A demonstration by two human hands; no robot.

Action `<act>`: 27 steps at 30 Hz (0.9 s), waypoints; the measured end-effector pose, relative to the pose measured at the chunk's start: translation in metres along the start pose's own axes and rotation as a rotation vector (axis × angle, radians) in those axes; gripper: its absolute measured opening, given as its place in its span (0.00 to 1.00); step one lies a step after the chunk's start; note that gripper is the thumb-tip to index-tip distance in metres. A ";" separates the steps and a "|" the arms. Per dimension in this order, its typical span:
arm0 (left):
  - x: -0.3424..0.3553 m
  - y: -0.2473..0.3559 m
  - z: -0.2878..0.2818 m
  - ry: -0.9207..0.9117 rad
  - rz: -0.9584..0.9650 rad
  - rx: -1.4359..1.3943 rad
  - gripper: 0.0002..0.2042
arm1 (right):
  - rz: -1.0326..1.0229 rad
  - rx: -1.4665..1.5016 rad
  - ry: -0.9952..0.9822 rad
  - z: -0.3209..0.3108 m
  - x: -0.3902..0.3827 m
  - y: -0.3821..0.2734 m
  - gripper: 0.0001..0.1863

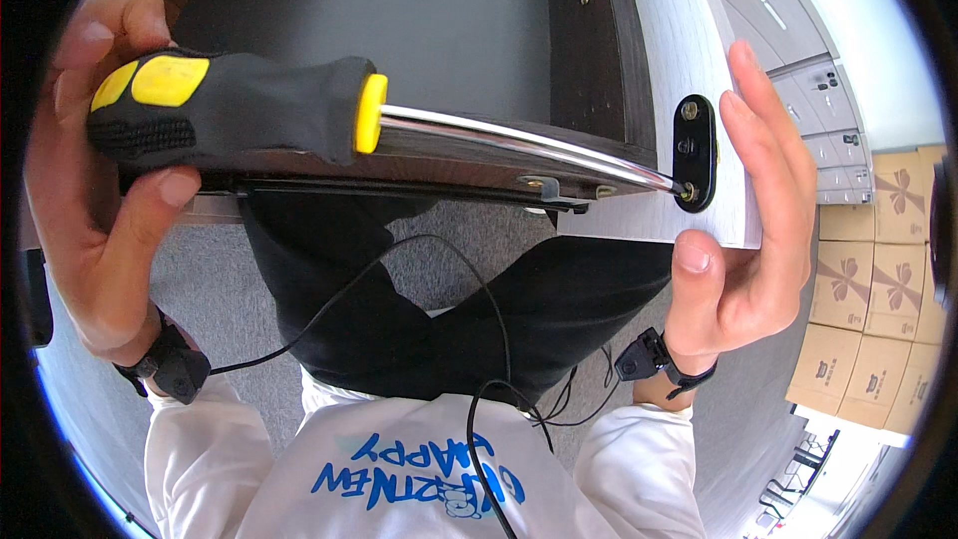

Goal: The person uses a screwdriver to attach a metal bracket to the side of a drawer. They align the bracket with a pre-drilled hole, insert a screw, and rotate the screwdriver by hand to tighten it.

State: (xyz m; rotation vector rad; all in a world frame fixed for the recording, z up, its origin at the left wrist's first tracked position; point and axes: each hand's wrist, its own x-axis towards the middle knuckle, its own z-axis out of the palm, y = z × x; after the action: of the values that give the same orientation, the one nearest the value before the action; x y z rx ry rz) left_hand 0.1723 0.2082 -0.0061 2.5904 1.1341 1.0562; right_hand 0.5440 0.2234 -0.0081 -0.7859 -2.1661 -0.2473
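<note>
At the left rim of the view, the left hand (75, 215) is clamped round the black-and-yellow handle of a screwdriver (269, 105), fingers above and thumb below. The steel shaft slants rightward and slightly down, its tip at the lower screw (687, 193) of a black plate (697, 155) with rounded ends. That plate lies on a pale panel (679, 40), near its bottom corner. The right hand (766, 240) brackets this corner, thumb and fingers well apart, the thumb by the lower edge and the fingers along the right edge; whether they press on it I cannot tell. The plate sits between them, with a bare strip of panel on either side. Above the shaft, a dark compartment (429, 20) gives open room inside its raised walls; just below, a metal bracket (544, 188) stands near the shaft. Beyond the lower edge, dark trousers (329, 284) and grey carpet (439, 274) show, a black cable (349, 284) looping across them. Far to the right stand stacked cardboard boxes (843, 284)
</note>
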 end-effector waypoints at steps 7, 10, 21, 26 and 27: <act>0.008 0.014 0.016 0.232 -0.339 0.119 0.30 | -0.019 0.007 0.008 0.002 0.001 0.000 0.27; 0.013 0.022 0.017 0.132 -0.365 0.177 0.33 | 0.044 0.038 0.039 0.005 -0.003 0.001 0.27; 0.003 0.018 0.005 0.109 -0.302 0.100 0.32 | 0.074 -0.023 0.009 0.000 0.001 -0.007 0.27; 0.008 0.018 0.011 0.086 -0.299 0.068 0.31 | 0.087 0.019 0.049 0.006 0.000 -0.009 0.27; 0.009 0.016 0.011 0.090 -0.299 0.065 0.31 | 0.105 0.003 0.044 0.005 0.000 -0.009 0.27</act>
State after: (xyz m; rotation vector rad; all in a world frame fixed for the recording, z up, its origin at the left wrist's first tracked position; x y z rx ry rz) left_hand 0.1932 0.2047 -0.0034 2.3376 1.5425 1.0904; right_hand 0.5358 0.2182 -0.0109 -0.8817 -2.0761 -0.2048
